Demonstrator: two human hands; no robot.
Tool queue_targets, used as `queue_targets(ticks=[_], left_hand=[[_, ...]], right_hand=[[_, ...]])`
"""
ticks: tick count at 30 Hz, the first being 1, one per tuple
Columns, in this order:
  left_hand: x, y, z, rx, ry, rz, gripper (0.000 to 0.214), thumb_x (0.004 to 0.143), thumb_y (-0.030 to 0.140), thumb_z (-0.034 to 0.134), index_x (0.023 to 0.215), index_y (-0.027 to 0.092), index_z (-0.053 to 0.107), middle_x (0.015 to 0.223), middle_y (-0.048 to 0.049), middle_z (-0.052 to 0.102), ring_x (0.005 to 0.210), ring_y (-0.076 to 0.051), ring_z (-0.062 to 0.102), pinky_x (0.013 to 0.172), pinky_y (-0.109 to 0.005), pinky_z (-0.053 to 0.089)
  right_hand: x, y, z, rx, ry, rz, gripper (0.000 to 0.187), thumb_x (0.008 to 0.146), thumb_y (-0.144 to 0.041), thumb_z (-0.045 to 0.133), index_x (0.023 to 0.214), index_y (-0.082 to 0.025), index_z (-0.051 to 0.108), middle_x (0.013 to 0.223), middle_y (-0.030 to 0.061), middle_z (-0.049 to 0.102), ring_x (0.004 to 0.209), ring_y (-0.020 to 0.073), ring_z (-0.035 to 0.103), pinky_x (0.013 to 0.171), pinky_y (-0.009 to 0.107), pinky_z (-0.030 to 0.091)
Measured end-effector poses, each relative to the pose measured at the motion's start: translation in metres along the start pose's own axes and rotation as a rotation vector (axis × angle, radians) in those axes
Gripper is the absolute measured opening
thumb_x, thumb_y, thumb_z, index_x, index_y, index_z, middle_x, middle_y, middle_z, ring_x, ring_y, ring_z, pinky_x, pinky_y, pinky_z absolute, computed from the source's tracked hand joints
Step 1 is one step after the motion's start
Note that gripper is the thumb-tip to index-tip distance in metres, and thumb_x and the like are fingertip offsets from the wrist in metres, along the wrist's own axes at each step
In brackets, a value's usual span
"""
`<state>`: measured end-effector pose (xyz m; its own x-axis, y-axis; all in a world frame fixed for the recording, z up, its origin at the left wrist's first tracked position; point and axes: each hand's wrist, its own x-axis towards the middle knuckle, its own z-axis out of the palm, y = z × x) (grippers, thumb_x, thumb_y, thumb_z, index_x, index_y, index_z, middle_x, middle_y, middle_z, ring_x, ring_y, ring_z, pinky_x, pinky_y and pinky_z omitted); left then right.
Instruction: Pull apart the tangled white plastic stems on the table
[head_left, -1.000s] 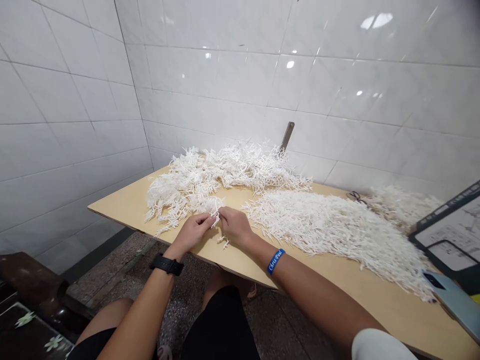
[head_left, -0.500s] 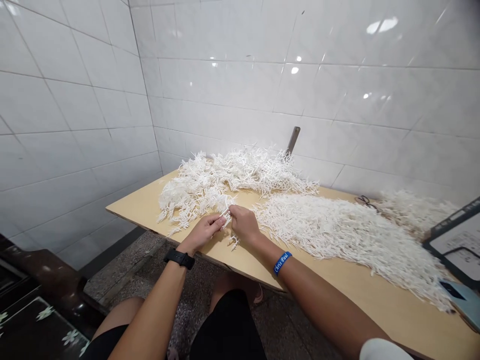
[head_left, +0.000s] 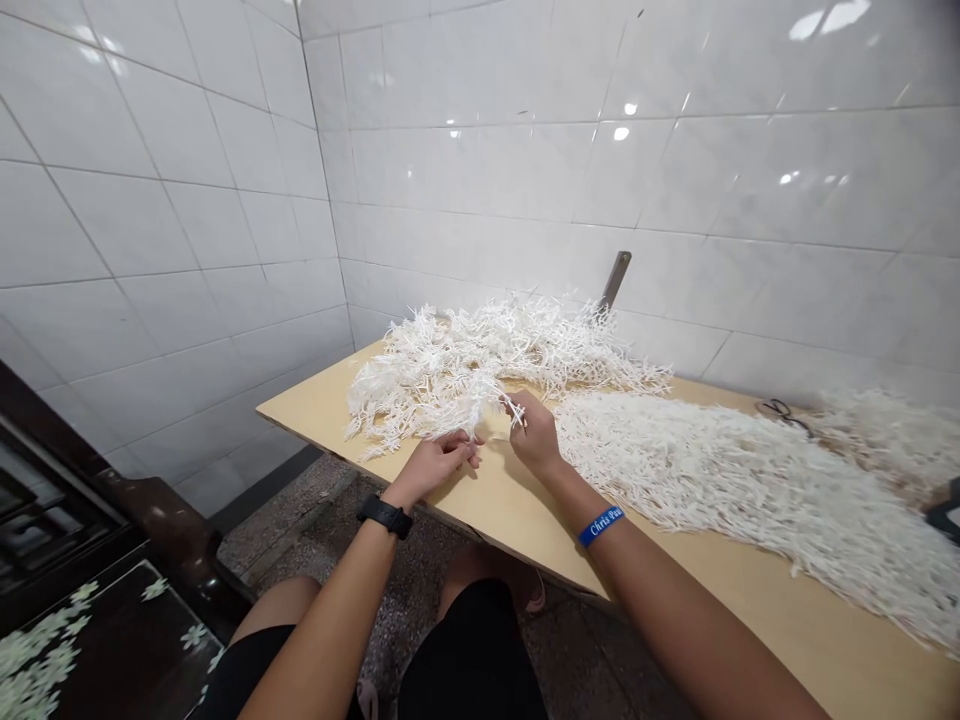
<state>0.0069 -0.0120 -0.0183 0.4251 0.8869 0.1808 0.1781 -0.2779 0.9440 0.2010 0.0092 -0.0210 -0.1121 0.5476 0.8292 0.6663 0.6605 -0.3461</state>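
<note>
My right hand (head_left: 534,432) is closed, with its thumb and finger pinching a white branching strand (head_left: 516,410) whose thin tips stick out to the left. Close beside it, low over the table edge, my left hand (head_left: 441,464) has its fingertips drawn together at the lower end of a white tuft (head_left: 478,400). What exactly lies between those left fingertips is small and partly hidden. Behind both hands spreads a tangled heap of white branching strands (head_left: 457,345). To the right lies a flatter, denser pile of short white pieces (head_left: 697,460).
A wooden tabletop (head_left: 307,408) stands against the tiled wall (head_left: 480,170). An upright metal bar (head_left: 615,283) rises behind the heap. Dark cord (head_left: 784,412) lies by another white pile (head_left: 892,430). Pale flower-shaped pieces (head_left: 37,650) rest on a dark surface at lower left.
My hands have moved apart, the right one up and away from the left. The small white piece hanging below them is out of sight. My view has turned slightly left.
</note>
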Motion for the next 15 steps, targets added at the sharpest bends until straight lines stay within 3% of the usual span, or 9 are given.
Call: queue_targets(ticks=[4,9,12,15], left_hand=[[0.002,-0.003,0.009,0.120,0.011,0.032,0.030,0.080,0.043,0.058,0.064,0.020,0.064,0.066,-0.0039,0.068,0.066,-0.019,0.060,0.065,-0.028,0.040],[0.012,0.003,0.028,0.568,0.007,0.008,0.043,0.086,0.049,0.048,0.056,0.020,0.061,0.058,-0.0040,0.063,0.054,-0.018,0.053,0.053,-0.027,0.029],[0.025,0.014,0.042,0.757,-0.079,0.059,0.044,0.092,0.042,0.038,0.065,0.019,0.064,0.066,-0.0071,0.067,0.061,-0.020,0.057,0.056,-0.028,0.032],[0.035,0.021,0.051,0.826,-0.107,0.113,0.029,0.090,0.027,0.041,0.083,0.019,0.069,0.086,-0.0103,0.071,0.078,-0.024,0.063,0.065,-0.030,0.039]], right_hand=[[0.003,0.001,-0.008,-0.047,0.144,0.083,0.028,0.091,-0.021,0.033,0.097,-0.019,0.061,0.085,0.0094,0.061,0.085,0.0235,0.059,0.076,0.035,0.046],[0.006,0.002,-0.012,-0.060,0.338,0.064,0.026,0.094,-0.025,0.037,0.103,-0.020,0.061,0.090,0.0095,0.063,0.088,0.0239,0.060,0.079,0.037,0.047],[0.006,0.005,-0.015,-0.091,0.406,0.036,0.025,0.094,-0.024,0.039,0.104,-0.020,0.061,0.091,0.0091,0.064,0.088,0.0227,0.060,0.078,0.036,0.047],[0.006,0.008,-0.020,-0.114,0.444,0.092,0.026,0.096,-0.027,0.038,0.102,-0.020,0.062,0.089,0.0087,0.064,0.086,0.0215,0.060,0.076,0.034,0.047]])
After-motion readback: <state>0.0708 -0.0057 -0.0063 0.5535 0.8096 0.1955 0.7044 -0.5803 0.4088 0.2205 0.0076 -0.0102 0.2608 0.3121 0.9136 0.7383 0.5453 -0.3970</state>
